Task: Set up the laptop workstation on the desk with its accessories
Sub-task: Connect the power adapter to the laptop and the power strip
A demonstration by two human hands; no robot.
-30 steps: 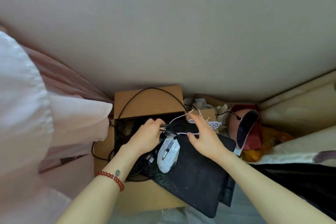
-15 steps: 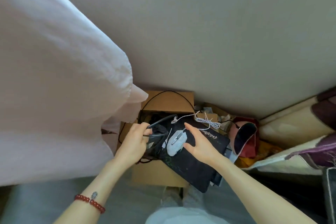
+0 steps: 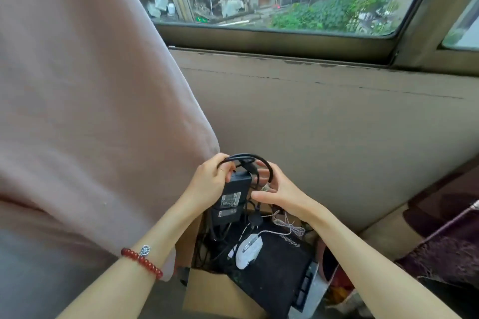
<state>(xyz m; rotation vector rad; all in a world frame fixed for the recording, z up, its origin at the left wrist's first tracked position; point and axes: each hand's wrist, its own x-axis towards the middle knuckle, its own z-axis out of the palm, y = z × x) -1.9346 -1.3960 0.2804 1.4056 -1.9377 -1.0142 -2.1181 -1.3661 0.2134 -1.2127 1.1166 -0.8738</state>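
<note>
Step in hand, by the look of it: pulling the power adapter (image 3: 234,195) clear of the cardboard box (image 3: 220,295) at lower centre of frame. Left hand (image 3: 208,184) has fingers wrapped round the adapter's top end, also pinching part of the black cable loop (image 3: 269,171) above it. Right hand (image 3: 281,189) sits just right of the brick, fingers curled around the loop's right side; grip on the cable looks loose, can't tell exactly. More cable trails down into the box. White mouse (image 3: 248,250) lies on the black mouse pad (image 3: 274,274) below, its braided cord (image 3: 289,226) near the hanging lead. Advice: gather the slack into the right hand before lifting, keep the plug end from snagging the mouse cord, lift straight up.
</note>
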